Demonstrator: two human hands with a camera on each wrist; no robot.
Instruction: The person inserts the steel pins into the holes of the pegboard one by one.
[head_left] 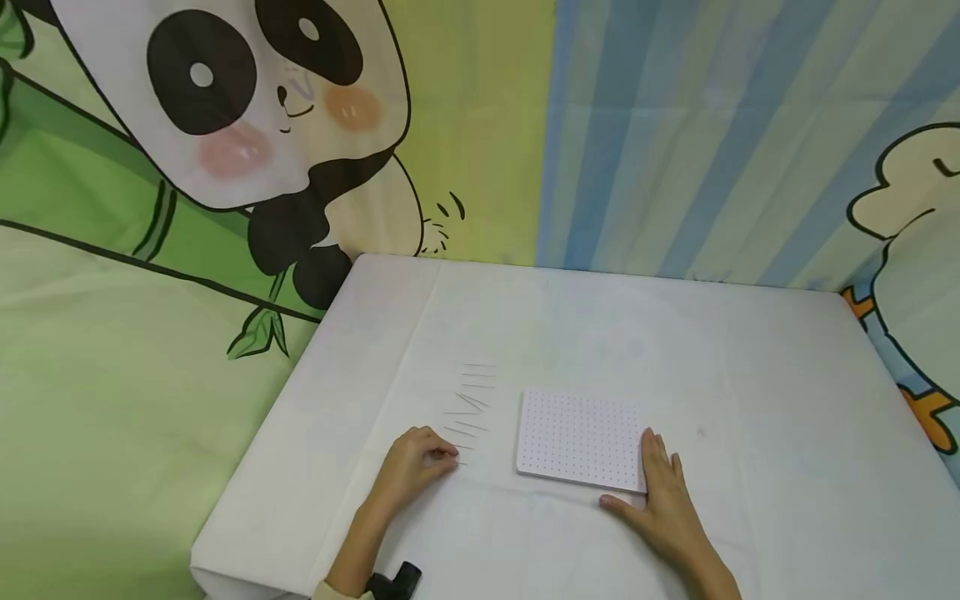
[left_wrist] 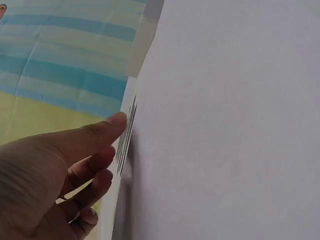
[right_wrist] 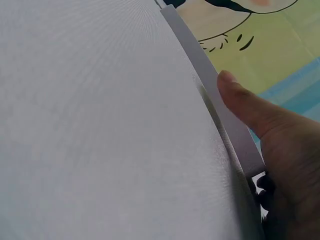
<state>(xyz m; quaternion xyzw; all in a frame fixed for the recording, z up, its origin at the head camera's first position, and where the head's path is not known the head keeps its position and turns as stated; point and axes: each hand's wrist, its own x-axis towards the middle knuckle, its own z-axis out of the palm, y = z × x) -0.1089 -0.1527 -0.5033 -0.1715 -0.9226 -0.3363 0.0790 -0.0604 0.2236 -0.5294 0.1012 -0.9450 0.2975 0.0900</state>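
Note:
A white pegboard point(head_left: 581, 437) with rows of small holes lies flat on the white table. My right hand point(head_left: 666, 496) rests along its right edge, fingers straight and thumb spread toward the near corner. In the right wrist view the thumb point(right_wrist: 240, 102) stands beside the board's side point(right_wrist: 220, 105). To the left of the board lie several thin needle-like pins point(head_left: 472, 404) in a loose column, two of them crossing. My left hand point(head_left: 416, 467) is at the column's near end, thumb and forefinger slightly apart with fingertips right at the nearest pins point(left_wrist: 127, 132).
The white-covered table point(head_left: 637, 333) backs onto a striped cloth point(head_left: 675, 133) and a panda-printed cloth point(head_left: 247, 108). A black device point(head_left: 397, 581) is at the left wrist. The table's left edge drops off beside green cloth point(head_left: 112, 467).

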